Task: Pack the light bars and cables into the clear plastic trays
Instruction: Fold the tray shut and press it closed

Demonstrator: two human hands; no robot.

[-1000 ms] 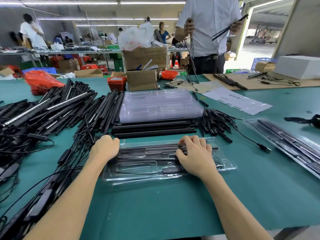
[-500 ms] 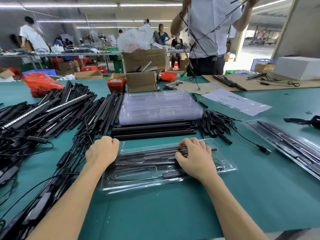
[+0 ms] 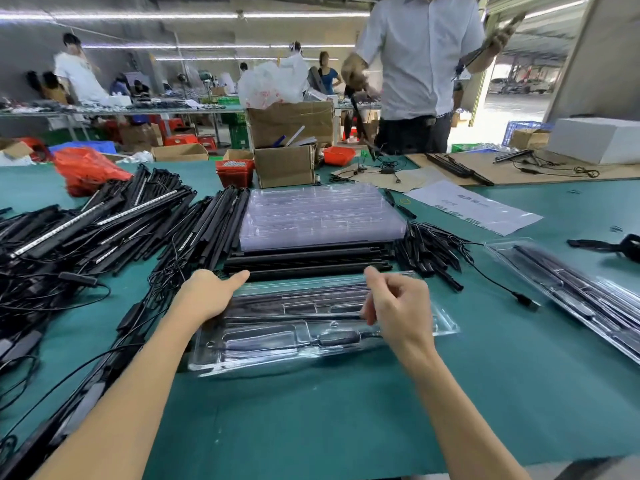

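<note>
A clear plastic tray (image 3: 263,344) lies on the green table right in front of me, with black light bars and a cable with its inline controller in its recesses. My left hand (image 3: 207,292) holds the tray's far left corner, thumb stretched out along the far edge; its fingers are hidden. Just above the tray's right part hovers my right hand (image 3: 398,306), fingers loosely curled and holding nothing. Behind the tray lie a row of black light bars (image 3: 304,261) and a stack of empty clear trays (image 3: 322,213).
A big heap of light bars and cables (image 3: 86,230) fills the left side. Loose black cables (image 3: 429,251) lie at the right, one plug (image 3: 526,301) stretched out. A packed tray (image 3: 571,296) sits far right. Cardboard boxes (image 3: 284,164) and a standing person (image 3: 415,64) are behind.
My right hand has lifted off the tray, where its fingers were pressing the bars. My left thumb has stretched out over the tray's far edge.
</note>
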